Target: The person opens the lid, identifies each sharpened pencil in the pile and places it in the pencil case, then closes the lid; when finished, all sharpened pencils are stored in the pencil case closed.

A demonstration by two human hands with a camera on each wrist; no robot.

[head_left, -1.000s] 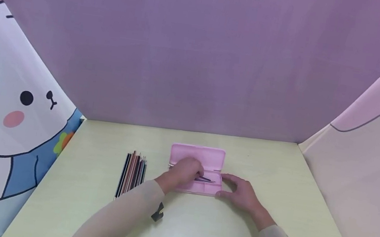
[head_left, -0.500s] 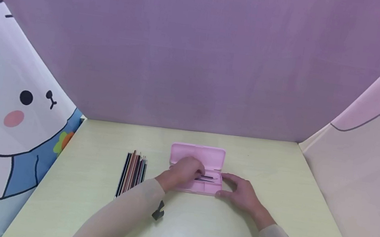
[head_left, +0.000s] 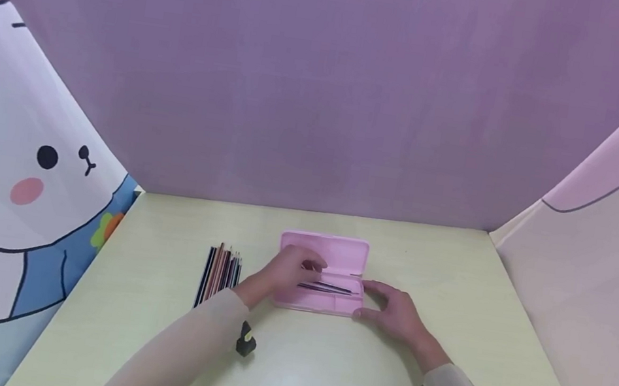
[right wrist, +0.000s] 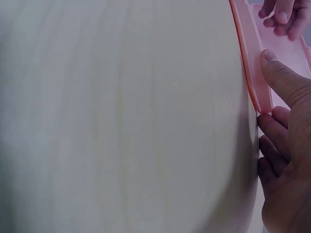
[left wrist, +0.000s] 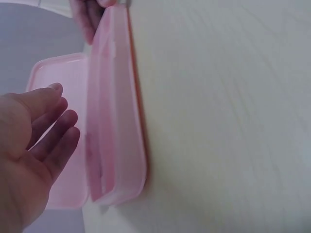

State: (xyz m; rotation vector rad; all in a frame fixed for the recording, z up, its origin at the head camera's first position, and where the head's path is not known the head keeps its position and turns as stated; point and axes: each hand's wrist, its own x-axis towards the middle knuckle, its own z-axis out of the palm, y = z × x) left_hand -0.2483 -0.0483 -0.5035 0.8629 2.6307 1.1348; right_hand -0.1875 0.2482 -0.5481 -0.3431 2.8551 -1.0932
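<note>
A pink pencil case [head_left: 294,300] lies on the table with its lid [head_left: 344,257] swung back. Several slim dark pencils [head_left: 332,288] lie in its long compartment. My left hand [head_left: 288,270] is over the left part of the case, fingers loosely bent. In the left wrist view that hand [left wrist: 24,150] holds nothing, and its thumb is apart from the other fingertips. At the right end of the case, my right hand [head_left: 397,317] grips the corner. The right wrist view shows its thumb [right wrist: 279,75] on the front edge and its fingers against the end.
A row of several pencils [head_left: 221,273] lies on the table to the left of the case, partly behind the left sleeve [head_left: 188,341]. A purple panel [head_left: 324,89] rises at the table's back edge, with printed cloth [head_left: 1,143] at the left.
My left hand has lifted and drawn back to the left from inside the case, uncovering more of the pencils there. My right hand stays at the case's right end.
</note>
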